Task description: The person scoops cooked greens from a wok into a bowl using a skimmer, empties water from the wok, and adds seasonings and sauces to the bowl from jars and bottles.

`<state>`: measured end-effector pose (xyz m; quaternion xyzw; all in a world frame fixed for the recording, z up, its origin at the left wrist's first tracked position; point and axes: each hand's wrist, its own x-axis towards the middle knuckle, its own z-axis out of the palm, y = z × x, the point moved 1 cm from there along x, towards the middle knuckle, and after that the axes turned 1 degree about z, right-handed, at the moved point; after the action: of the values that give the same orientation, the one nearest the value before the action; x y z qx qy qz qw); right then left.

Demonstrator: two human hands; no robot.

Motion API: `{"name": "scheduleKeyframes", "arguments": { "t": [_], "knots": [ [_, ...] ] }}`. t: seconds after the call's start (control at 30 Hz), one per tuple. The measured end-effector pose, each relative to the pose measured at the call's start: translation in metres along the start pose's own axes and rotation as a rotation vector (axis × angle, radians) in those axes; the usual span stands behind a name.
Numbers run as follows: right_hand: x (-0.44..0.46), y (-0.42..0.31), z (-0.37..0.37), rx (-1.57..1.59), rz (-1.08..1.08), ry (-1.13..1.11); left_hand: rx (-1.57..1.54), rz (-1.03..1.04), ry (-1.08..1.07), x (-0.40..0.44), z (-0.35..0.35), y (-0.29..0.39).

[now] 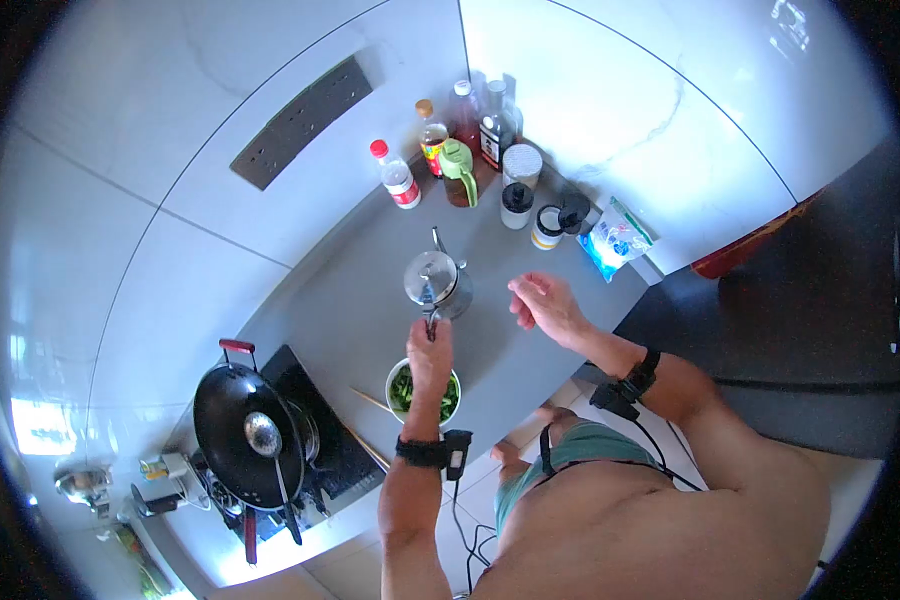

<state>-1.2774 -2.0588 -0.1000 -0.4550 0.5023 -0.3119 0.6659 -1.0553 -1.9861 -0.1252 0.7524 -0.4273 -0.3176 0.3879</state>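
Observation:
My left hand [430,350] is closed around the handle of a shiny metal pot [450,295], which has a round lid and a thin spout on its far side. The pot appears to stand on the grey counter. Below that wrist a white bowl [457,402] of chopped green vegetables [437,398] is partly covered by my forearm. To the right of the pot my right hand [550,307] hangs over the counter, fingers loosely curled and nothing visible in them.
A black wok [232,405] with a metal ladle [263,436] in it sits on the stove at left. Chopsticks [370,398] lie near the bowl. Along the back wall stand several bottles [432,140], a green-topped jug [457,175], jars [516,205] and a blue-white bag [615,240].

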Motion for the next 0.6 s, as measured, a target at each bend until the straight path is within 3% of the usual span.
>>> {"name": "scheduleKeyframes", "arguments": {
  "t": [0.33,0.53,0.6],
  "knots": [
    [0.041,-0.036,-0.040,-0.088,-0.038,0.075,-0.034,0.052,0.001,0.061,0.109,-0.020],
    [0.065,-0.088,-0.054,-0.311,-0.137,0.048,-0.335,-0.075,-0.283,0.069,0.133,-0.004],
    [0.085,-0.107,-0.055,-0.334,-0.219,0.038,-0.155,0.097,-0.147,0.063,0.139,-0.016]
  ]
}}
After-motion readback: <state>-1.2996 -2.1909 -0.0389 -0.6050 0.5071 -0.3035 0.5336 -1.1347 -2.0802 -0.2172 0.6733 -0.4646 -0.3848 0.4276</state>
